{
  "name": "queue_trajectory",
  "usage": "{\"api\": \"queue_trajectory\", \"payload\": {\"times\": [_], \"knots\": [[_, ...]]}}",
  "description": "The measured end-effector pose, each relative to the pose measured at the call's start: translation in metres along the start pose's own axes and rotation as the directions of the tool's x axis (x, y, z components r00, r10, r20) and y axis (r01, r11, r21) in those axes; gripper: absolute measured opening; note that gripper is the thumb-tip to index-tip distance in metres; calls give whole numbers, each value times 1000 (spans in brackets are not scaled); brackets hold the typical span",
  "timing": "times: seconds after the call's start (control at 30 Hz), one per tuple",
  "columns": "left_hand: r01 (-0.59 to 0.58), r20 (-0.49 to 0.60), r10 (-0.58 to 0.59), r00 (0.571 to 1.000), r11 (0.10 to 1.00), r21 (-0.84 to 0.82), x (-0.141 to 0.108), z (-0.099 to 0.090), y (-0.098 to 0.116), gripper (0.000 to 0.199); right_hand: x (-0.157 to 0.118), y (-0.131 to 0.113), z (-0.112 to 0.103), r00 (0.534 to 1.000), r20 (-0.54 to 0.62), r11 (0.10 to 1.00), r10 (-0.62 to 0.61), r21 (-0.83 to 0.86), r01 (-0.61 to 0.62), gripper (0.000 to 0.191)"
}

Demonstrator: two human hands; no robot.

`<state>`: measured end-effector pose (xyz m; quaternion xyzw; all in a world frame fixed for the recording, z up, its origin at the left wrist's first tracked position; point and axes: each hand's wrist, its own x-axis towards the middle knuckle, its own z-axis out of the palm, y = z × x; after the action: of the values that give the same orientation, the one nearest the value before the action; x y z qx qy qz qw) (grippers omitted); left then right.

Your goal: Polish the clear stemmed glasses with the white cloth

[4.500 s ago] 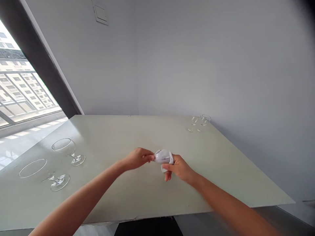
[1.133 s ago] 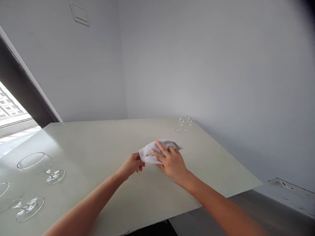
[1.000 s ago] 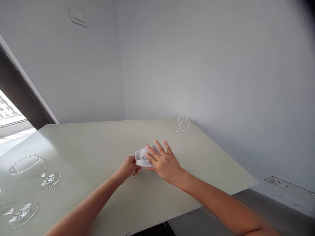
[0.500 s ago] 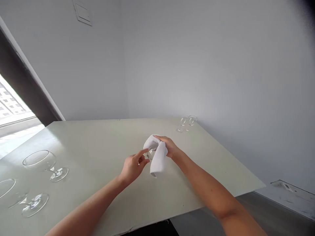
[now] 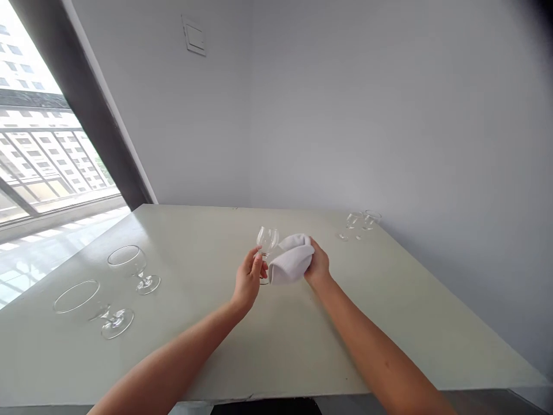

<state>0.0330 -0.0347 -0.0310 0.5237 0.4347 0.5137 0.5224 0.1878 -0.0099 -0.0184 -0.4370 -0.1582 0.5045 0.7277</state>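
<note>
Uncovered since earlier, the small glass (image 5: 268,238) points bowl-up, long axis nearly upright; the left hand (image 5: 247,281) pinches its stem, the right hand (image 5: 318,264) grips the white cloth (image 5: 292,260).

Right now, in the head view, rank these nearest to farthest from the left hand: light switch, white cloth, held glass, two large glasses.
From the left hand:
1. Held glass, in its fingers.
2. White cloth, just rightward, in the right hand.
3. Two large glasses, off to the left.
4. Light switch, high at the back.

The cloth (image 5: 290,266) partly hides the right grip (image 5: 318,264).
</note>
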Motion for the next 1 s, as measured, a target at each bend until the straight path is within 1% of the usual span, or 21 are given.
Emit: {"api": "queue_trajectory", "payload": {"times": [0.07,0.13,0.17,0.2,0.23,0.3,0.33,0.4,0.43,0.5,0.53,0.57,0.6,0.67,0.73,0.8,0.87,0.9,0.93,0.97,1.0], "knots": [[-3,-12,2,1000,999,-39,2,0,-6,43,-19,15,8,980,189,994,57,-107,-37,31],[-49,-31,49,998,999,-9,4,-1,-12,39,-41,32,18,910,406,976,85,-216,5,36],[-93,-58,95,994,995,37,5,-1,-14,36,-50,39,23,877,473,966,87,-254,42,38],[-141,-92,150,984,985,101,6,-2,-15,32,-56,45,27,859,506,957,79,-279,77,38],[-181,-122,204,971,968,174,7,-3,-15,29,-60,48,29,857,510,950,70,-296,98,38],[-222,-145,271,952,932,286,10,-6,-12,24,-62,49,30,880,470,943,65,-318,100,38],[-216,-131,261,956,934,285,11,-7,-8,22,-60,46,29,893,445,944,70,-319,85,38],[-131,-40,138,990,981,142,13,-8,0,24,-54,37,26,887,440,952,143,-307,-1,36],[-57,37,56,998,998,25,13,-9,4,28,-52,32,23,855,468,946,224,-314,-77,35],[117,233,-72,970,975,-188,14,-12,12,38,-48,21,19,735,536,899,415,-369,-238,35],[188,315,-101,944,948,-258,15,-14,14,43,-47,17,17,671,558,865,489,-406,-293,35],[235,369,-112,923,922,-308,16,-16,16,47,-46,14,16,624,566,837,539,-441,-324,35],[265,397,-116,911,900,-346,18,-18,16,50,-45,13,15,603,564,820,564,-466,-332,35],[288,391,-125,912,875,-390,21,-21,13,51,-44,15,11,613,563,822,555,-482,-302,37],[287,339,-153,928,875,-390,24,-23,8,49,-41,19,6,658,560,841,504,-492,-226,38],[298,275,-201,940,878,-374,28,-24,2,49,-38,23,-3,733,534,839,422,-537,-92,37],[307,196,-247,949,867,-393,31,-25,-2,50,-37,23,-11,835,478,760,273,-639,118,36],[305,152,-265,952,856,-418,33,-25,-3,49,-37,21,-15,870,466,677,161,-693,247,35],[300,111,-281,953,843,-446,33,-25,-4,48,-39,20,-17,868,495,562,35,-728,392,35],[297,76,-297,952,831,-470,34,-25,-3,45,-42,18,-19,818,571,419,-72,-727,544,34],[301,55,-315,947,819,-489,34,-25,-3,40,-45,17,-19,720,681,260,-132,-677,688,32]]}}
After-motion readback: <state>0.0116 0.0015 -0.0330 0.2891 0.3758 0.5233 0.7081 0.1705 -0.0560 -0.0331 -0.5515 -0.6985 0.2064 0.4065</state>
